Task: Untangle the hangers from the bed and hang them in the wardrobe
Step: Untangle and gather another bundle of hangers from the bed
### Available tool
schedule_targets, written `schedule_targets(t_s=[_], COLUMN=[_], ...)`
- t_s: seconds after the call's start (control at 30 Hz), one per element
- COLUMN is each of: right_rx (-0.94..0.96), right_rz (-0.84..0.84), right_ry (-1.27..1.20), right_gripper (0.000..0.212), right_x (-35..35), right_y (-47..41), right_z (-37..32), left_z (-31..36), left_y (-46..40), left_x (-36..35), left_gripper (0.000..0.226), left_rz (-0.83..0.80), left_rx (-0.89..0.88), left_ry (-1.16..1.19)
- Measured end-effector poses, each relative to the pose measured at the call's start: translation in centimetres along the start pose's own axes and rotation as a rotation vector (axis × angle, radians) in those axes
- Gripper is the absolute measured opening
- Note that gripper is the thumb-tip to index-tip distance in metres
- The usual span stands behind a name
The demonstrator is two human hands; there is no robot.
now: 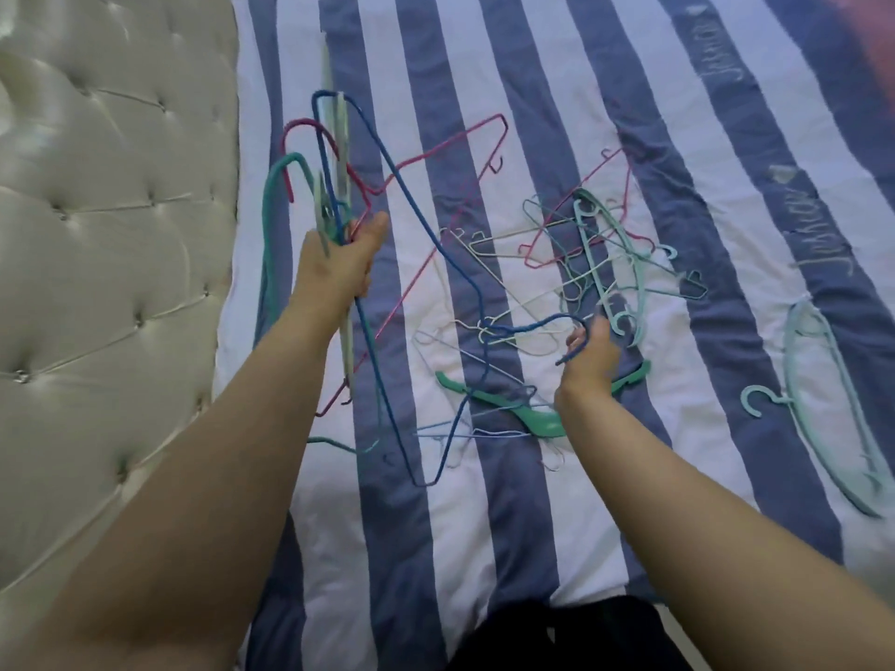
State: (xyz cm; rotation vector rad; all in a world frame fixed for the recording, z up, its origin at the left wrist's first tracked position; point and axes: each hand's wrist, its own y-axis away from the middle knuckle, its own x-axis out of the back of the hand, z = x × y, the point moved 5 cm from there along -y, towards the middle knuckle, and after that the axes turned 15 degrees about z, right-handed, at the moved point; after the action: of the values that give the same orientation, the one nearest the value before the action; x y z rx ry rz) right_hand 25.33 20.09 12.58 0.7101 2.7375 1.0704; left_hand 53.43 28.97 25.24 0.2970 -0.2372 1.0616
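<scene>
Hangers (571, 263) half sorted: our left hand (339, 263) grips a bundle.
Our right hand (588, 353) pinches the blue hanger (426, 225); pulling may drag the snagged pile off the bed (532, 525).

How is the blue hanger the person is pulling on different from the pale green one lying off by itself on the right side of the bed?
The blue hanger is thin, dark wire; the pale green hanger is broader and looks like plastic. The blue one is lifted, gripped by the left hand and the right hand, while the pale green one lies flat, untouched. The blue one crosses other hangers; the pale green one lies alone. Both are over the striped bedcover.
</scene>
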Motion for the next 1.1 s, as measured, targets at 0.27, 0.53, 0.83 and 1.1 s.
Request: schedule_targets(t_s=[0.27,0.53,0.83,1.1], right_rx=[-0.015,0.768,0.673,0.348], right_rz=[-0.053,-0.079,-0.366,-0.358], right_ry=[-0.432,0.709,1.641,1.449], right_gripper=[0.038,0.061,0.036,0.031], right_x=[2.2,3.2,5.7,14.0], right_y=[-1.8,-0.7,-10.1,-16.3], right_z=[-7.4,-10.9,2.5,12.5], left_z=[1.6,-12.3,-21.6,-33.1], left_y=[0.0,3.3,9.9,13.4], left_x=[-1.4,-11.5,-21.9,-23.2], left_gripper=[0.029,0.012,0.020,0.106], left_rz=[0.298,-0.064,-0.367,-0.962], left_rx=[-0.478,-0.431,-0.457,-0.509], left_ry=[-0.365,-0.726,-0.824,-1.255])
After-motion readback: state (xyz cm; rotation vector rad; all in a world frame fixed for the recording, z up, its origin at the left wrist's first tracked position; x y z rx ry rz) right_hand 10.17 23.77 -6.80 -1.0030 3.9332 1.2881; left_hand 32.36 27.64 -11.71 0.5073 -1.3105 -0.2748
